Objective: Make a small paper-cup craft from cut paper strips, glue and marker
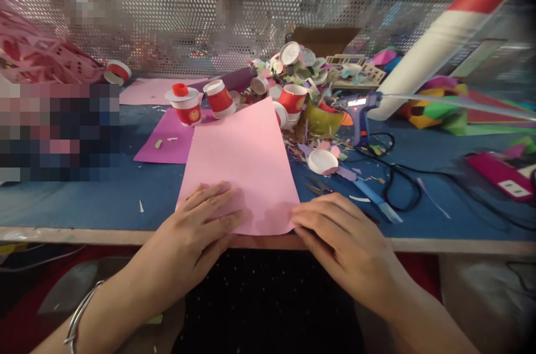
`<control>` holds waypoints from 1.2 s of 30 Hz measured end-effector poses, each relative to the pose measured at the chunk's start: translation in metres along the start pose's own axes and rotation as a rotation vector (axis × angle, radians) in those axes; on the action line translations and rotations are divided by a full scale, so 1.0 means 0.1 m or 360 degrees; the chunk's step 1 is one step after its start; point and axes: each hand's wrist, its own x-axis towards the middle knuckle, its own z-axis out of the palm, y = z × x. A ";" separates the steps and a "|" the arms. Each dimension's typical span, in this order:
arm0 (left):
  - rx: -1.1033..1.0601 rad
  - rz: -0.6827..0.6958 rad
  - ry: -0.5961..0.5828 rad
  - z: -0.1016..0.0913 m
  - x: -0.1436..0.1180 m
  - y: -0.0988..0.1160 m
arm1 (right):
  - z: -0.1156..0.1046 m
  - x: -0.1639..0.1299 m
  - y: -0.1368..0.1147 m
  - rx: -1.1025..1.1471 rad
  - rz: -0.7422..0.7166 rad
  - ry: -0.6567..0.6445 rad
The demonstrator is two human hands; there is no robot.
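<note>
While the left hand (196,225) lies flat, fingers spread, pinning the pink sheet (240,170) at the table's near edge (84,234), the right hand (339,237) presses open-palmed on its right corner, gripping nothing. Scissors (320,186) wait just beside, glue gun (360,111) beyond.

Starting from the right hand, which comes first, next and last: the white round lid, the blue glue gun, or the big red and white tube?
From the right hand:
1. White round lid, just beyond the fingers.
2. Blue glue gun, farther back.
3. Big red and white tube, far right corner.
</note>
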 end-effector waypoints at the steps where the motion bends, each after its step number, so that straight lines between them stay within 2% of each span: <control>1: -0.0007 0.0006 0.0000 -0.01 0.00 0.00 | 0.00 0.01 -0.01 0.0011 0.0000 -0.0003; 5: -0.0052 0.0055 -0.0035 -0.07 -0.02 -0.04 | 0.01 0.04 -0.01 0.0051 -0.0002 -0.0017; 8: -0.0125 -0.0005 -0.0042 -0.12 -0.08 -0.08 | 0.00 0.04 0.00 0.0094 0.0035 -0.0046; 12: -0.0257 -0.0246 0.0070 -0.17 -0.16 -0.13 | -0.01 0.07 0.01 0.0185 0.0157 -0.0050; 16: -0.0421 -0.0597 0.0135 -0.20 -0.19 -0.17 | -0.02 0.13 0.00 0.0263 0.0337 -0.0078; 18: -0.0430 -0.0686 0.0165 -0.21 -0.18 -0.18 | -0.01 0.16 0.00 0.0287 0.0422 -0.0107; 27: -0.0122 -0.0639 0.0323 -0.14 -0.15 -0.16 | 0.05 0.20 0.04 0.0180 0.0589 -0.0158; 36: -0.0028 -0.0643 0.0317 -0.09 -0.16 -0.20 | 0.07 0.23 0.06 0.0072 0.0610 -0.0145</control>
